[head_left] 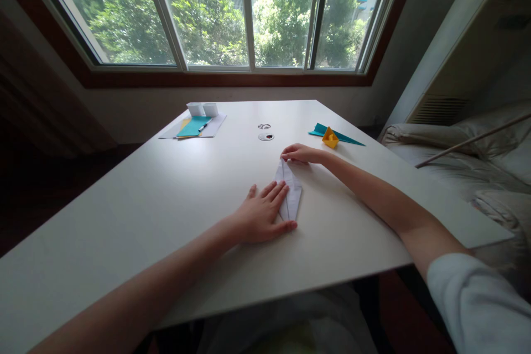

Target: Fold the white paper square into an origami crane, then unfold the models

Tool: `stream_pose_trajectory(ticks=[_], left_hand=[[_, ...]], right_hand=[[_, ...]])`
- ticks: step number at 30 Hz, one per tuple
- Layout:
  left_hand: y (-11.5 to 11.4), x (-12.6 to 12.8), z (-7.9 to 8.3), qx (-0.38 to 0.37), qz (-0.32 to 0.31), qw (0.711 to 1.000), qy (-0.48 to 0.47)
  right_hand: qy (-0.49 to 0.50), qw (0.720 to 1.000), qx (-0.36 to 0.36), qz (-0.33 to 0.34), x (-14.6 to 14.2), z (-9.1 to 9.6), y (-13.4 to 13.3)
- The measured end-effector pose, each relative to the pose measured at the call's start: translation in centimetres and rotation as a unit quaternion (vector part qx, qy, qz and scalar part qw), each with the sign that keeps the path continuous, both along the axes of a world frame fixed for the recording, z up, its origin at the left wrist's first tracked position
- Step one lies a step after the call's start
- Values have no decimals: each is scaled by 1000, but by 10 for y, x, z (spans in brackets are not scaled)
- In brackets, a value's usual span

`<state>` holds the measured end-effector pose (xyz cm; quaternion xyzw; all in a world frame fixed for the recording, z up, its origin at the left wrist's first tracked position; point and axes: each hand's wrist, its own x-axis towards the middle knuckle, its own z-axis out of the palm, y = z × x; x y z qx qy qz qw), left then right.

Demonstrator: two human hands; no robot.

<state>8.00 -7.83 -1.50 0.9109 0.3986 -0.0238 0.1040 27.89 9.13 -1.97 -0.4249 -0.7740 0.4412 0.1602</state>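
Paper (291,191), white and folded into a long narrow shape with a point, lies flat on the table (166,199), right of its middle and nearer the near edge than the far one. The point faces the far edge.

The left hand (261,217) lies flat on the wide near end of the paper, fingers straight and slightly spread, palm down and gripping nothing. The right hand (299,153) is at the point, fingers curled down with the tips on the paper. Whether they pinch the point or only press on it cannot be told.

The paper looks very light and thin, limp across its open faces but stiffer along the folded centre line. It would likely slide easily on the smooth table, and it creases or tears at the point if pulled hard. The layered edges and the centre ridge look like the safest places to take hold, with a flat palm to keep it from shifting.

Near the far left corner lie loose sheets with a teal sheet (193,126) on top, a pen (203,128), and two small white boxes (202,109). Near the right edge sit a teal fold (342,136) and a yellow fold (330,138), touching. A round cap (266,136) lies between the two groups.
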Motion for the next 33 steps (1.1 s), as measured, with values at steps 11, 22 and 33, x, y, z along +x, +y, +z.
stream_pose_trajectory(ticks=[11, 22, 33], left_hand=[[2, -1, -5, 6, -6, 1000, -5], [2, -1, -4, 14, -7, 1000, -3], [2, -1, -6, 15, -2, 1000, 1]], right_hand=[[-24, 1000, 10, -13, -2, 6, -7], [-26, 998, 10, -49, -7, 3, -3], [-167, 975, 146, 13, -4, 3, -3]])
